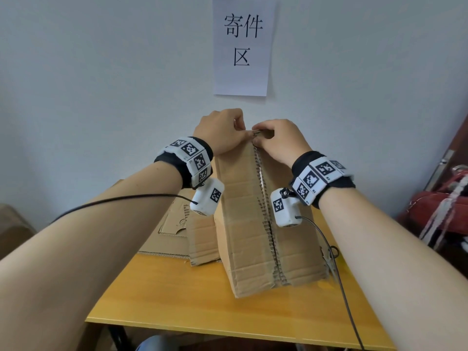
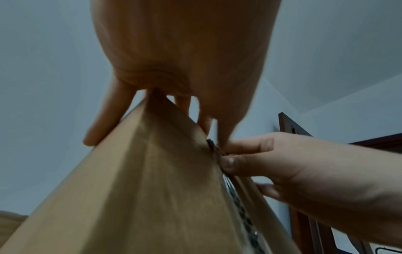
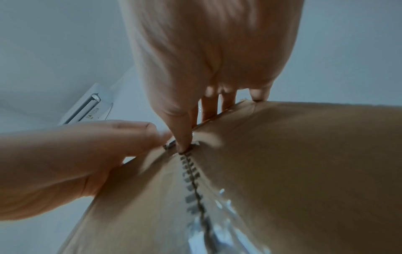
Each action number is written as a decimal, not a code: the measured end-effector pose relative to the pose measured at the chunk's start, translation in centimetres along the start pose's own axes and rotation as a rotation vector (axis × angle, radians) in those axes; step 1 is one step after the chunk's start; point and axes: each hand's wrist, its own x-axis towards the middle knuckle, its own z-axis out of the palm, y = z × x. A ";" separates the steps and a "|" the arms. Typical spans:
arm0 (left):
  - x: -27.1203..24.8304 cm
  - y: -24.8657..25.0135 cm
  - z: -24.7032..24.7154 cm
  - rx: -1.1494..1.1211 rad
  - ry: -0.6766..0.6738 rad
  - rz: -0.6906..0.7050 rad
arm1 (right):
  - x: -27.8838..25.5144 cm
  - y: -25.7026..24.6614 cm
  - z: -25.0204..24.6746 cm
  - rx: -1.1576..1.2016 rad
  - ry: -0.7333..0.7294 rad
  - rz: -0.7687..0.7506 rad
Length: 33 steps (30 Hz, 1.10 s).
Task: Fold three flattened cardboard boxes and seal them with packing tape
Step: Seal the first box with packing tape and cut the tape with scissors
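Note:
A tall brown cardboard box point(image 1: 243, 224) stands on end on the table, its two flaps meeting in a ragged seam point(image 1: 266, 211) that faces me. My left hand point(image 1: 228, 130) grips the box's top left edge, fingers curled over the top and thumb on the front. My right hand point(image 1: 273, 138) pinches the flap edges at the top of the seam between thumb and forefinger. The left wrist view shows my left hand point(image 2: 163, 68) on the box point(image 2: 152, 189). In the right wrist view, glossy clear tape point(image 3: 217, 232) lies along the lower seam.
Flattened cardboard point(image 1: 167, 231) lies behind and left of the box on the yellow wooden table point(image 1: 177, 300). A paper sign point(image 1: 243, 46) hangs on the wall. A red bag point(image 1: 443, 206) sits at the right, by a dark door frame. Black cables trail from both wrist cameras.

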 end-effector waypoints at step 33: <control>-4.2 0.7 -5.2 -0.806 -0.161 -0.407 | -2.9 -2.5 -6.9 0.170 0.306 0.243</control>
